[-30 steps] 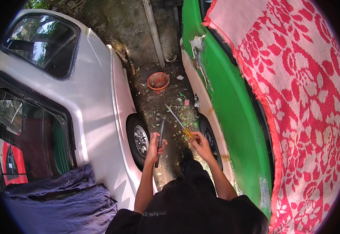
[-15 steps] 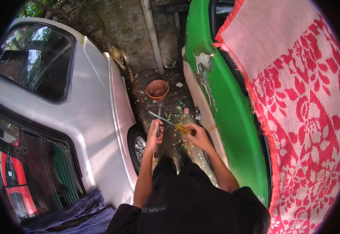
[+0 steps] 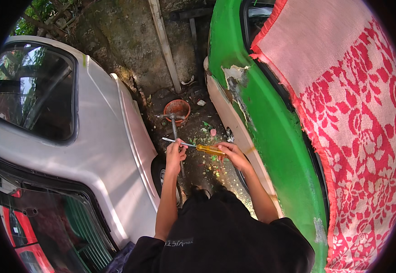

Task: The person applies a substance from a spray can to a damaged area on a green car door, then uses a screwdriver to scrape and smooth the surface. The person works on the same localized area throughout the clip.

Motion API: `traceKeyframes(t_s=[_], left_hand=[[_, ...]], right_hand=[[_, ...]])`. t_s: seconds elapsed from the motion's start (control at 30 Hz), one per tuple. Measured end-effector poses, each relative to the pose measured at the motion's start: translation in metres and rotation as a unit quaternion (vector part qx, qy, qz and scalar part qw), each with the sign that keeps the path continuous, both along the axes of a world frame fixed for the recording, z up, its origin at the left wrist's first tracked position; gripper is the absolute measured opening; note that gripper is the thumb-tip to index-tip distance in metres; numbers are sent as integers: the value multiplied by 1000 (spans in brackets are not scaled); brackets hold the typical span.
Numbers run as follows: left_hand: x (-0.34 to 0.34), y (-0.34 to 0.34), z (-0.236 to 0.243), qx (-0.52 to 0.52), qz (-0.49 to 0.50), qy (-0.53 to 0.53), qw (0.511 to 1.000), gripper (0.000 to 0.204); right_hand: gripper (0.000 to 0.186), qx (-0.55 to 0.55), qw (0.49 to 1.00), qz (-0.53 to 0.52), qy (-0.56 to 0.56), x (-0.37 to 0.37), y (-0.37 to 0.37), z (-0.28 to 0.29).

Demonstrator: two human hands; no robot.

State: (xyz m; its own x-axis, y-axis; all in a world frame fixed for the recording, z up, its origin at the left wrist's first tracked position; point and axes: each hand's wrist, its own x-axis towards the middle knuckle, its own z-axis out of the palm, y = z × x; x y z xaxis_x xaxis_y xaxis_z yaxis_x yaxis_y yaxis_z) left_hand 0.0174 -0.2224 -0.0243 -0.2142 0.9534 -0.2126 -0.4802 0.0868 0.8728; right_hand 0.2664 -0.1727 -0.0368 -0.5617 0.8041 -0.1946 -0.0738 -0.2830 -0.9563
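Observation:
A hammer [image 3: 174, 126] is gripped in my left hand [image 3: 175, 157], its metal head pointing away from me and the handle running back under the fingers. The fingers of my right hand [image 3: 232, 154] are closed on the end of a screwdriver [image 3: 206, 149] with a clear yellow handle. Its metal shaft points left and crosses the hammer at my left fingertips; whether those fingers also pinch the shaft I cannot tell. Both tools are held up in front of me, above the ground between two cars.
A silver car [image 3: 100, 118] stands close on the left, a green car [image 3: 270, 132] with chipped paint on the right. A red-and-pink patterned blanket [image 3: 352, 136] drapes the green one. Ahead are an orange pot [image 3: 177, 107], scattered debris, a leaning post [image 3: 165, 45] and a wall.
The hammer has turned so that its head shows crosswise over the pot. The screwdriver has shifted left and lies more level, its shaft now at my left fingertips.

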Motion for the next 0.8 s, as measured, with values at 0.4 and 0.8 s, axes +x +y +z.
traceKeyframes(t_s=[0.4,0.8], left_hand=[[-21,12,-3,23,-124,-96,987,36],[-14,17,13,-19,-249,192,949,34]], right_hand=[[27,-57,997,-47,-1,-19,4,-9],[32,-80,992,-83,46,-77,20,3]])
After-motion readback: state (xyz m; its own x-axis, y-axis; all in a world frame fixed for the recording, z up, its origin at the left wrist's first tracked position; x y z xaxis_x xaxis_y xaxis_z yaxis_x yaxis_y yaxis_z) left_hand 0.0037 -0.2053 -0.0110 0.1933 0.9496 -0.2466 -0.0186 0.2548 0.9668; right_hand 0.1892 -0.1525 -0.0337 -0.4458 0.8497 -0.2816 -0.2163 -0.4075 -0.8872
